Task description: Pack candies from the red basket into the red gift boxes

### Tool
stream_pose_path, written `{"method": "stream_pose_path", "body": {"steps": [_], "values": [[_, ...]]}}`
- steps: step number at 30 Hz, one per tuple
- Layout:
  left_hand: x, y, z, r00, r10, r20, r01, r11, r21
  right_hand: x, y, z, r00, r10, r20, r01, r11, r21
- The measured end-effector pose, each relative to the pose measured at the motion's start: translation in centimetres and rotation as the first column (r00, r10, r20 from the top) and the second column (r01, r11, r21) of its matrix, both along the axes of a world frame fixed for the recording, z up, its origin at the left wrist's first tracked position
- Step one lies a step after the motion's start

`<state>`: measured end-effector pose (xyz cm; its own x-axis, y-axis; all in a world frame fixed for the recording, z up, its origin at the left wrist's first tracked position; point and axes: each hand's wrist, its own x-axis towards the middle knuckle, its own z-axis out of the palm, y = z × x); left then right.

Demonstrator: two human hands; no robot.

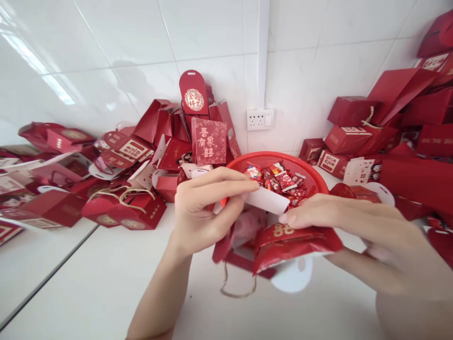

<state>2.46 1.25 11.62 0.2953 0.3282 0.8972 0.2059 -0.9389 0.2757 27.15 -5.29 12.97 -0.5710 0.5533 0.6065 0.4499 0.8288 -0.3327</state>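
My left hand [208, 203] is closed, pinching a white flap [267, 200] between thumb and fingers. The flap appears to belong to the red gift box [244, 231] below it, which stands open with a rope handle [239, 295] hanging at its near side. In my right hand [354, 236] is a shiny red packet [297, 248] with a gold double-happiness sign, gripped between fingers and thumb. The packet is tilted over the box's right side and hides part of it. A white rounded flap [293, 275] shows beneath the packet.
Behind my hands, a red plastic basket [314, 174] holds several small wrapped sweets [285, 180]. Red gift boxes [134, 208] are heaped along the left, and more boxes [348, 141] are stacked at the right. A socket [259, 120] is on the tiled wall.
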Motion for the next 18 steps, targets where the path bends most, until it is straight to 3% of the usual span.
{"method": "stream_pose_path", "body": {"steps": [7, 13, 15, 18], "values": [[1.2, 1.7, -1.3, 0.98, 0.049, 0.195, -0.063, 0.996, 0.065, 0.4, 0.3, -0.1, 0.997, -0.042, 0.064, 0.03, 0.982, 0.186], [1.2, 0.7, -1.8, 0.972, 0.09, 0.218, -0.142, 0.96, 0.239, 0.9, -0.1, 0.1, 0.993, -0.082, 0.088, 0.062, 0.976, 0.21], [1.3, 0.5, -1.9, 0.968, 0.114, 0.221, -0.163, 0.963, 0.214, 0.8, 0.1, -0.1, 0.988, -0.137, 0.071, 0.121, 0.973, 0.196], [1.7, 1.1, -2.1, 0.959, 0.125, 0.254, -0.144, 0.988, 0.058, 0.3, 0.8, -1.0, 0.961, -0.276, -0.008, 0.275, 0.958, 0.075]]}}
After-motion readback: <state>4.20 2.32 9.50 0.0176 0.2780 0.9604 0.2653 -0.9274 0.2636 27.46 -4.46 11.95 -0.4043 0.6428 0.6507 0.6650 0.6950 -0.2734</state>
